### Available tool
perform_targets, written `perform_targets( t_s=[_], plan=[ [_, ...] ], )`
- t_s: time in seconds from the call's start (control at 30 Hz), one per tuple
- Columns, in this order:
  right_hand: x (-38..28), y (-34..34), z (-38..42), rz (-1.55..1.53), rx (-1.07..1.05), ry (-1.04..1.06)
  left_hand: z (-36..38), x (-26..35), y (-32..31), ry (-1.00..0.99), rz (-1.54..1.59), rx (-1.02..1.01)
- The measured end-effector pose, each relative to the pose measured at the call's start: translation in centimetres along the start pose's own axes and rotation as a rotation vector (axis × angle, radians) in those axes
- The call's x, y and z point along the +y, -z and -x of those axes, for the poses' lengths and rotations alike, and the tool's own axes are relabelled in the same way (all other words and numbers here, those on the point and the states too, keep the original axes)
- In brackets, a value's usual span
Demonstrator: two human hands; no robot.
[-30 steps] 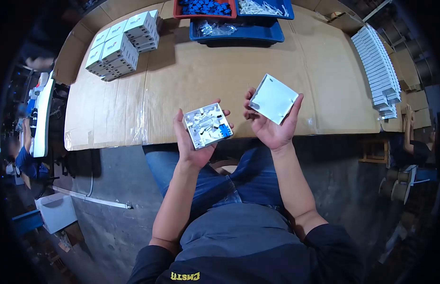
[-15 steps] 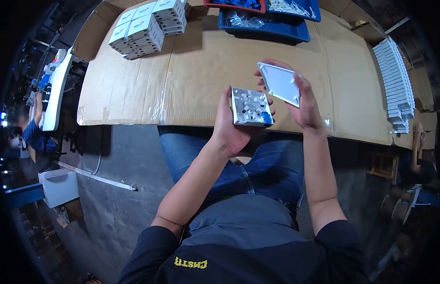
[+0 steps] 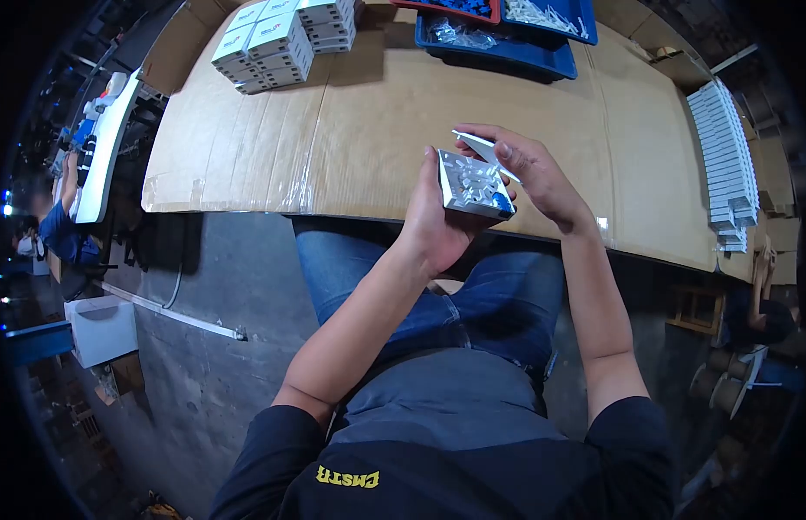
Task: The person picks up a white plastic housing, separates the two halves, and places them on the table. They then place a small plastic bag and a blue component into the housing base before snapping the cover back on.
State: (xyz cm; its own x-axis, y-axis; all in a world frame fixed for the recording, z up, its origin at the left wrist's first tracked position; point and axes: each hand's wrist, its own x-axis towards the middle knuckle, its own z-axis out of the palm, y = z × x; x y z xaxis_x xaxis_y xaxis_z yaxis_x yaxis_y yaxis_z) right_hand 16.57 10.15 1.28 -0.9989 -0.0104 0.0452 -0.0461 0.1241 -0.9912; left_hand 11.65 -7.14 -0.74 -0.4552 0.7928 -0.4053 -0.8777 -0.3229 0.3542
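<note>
My left hand [image 3: 437, 227] is closed around a small white plastic box [image 3: 474, 184], its open side facing up. Moulded fittings show inside, and a blue piece [image 3: 501, 204] sits at the near right corner. In my right hand [image 3: 541, 178] is a flat white cover [image 3: 482, 149], gripped at its edges with the thumb on the near side. The cover is tilted over the far right edge of the box, and its far end overlaps the box in this view. Fingers of my left hand show partly behind the box.
Stacked white boxes with printed lids [image 3: 268, 43] stand at the back left of the cardboard-covered table [image 3: 368, 130]. Blue trays [image 3: 498, 59] and a red tray [image 3: 455, 7] of small parts are at the back. A long stack of white pieces [image 3: 724, 160] lines the right side. Other people work at both sides.
My right hand has brought the cover left, tipping it from nearly face-on to edge-on above the box. The box has tilted slightly in my left hand. The view has shifted a little.
</note>
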Motion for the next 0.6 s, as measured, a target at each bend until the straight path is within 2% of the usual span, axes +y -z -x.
perform_targets(
  t_s=[0.13, 0.43, 0.53, 0.6],
  plan=[
    [0.3, -0.3, 0.0, 0.014, -0.006, 0.025, 0.0, -0.1, 0.2, 0.007, 0.005, 0.007],
    [1.5, -1.3, 0.3, -0.042, -0.006, -0.094, 0.3, -0.4, 0.2, 0.038, 0.052, 0.060],
    [1.8, -1.1, 0.5, 0.009, -0.083, -0.145, 0.1, -0.8, 0.8, 0.053, 0.048, 0.097],
    [2.3, -1.3, 0.5, 0.062, -0.070, -0.098, 0.0, -0.8, 0.8, 0.065, 0.052, 0.110]
  ],
)
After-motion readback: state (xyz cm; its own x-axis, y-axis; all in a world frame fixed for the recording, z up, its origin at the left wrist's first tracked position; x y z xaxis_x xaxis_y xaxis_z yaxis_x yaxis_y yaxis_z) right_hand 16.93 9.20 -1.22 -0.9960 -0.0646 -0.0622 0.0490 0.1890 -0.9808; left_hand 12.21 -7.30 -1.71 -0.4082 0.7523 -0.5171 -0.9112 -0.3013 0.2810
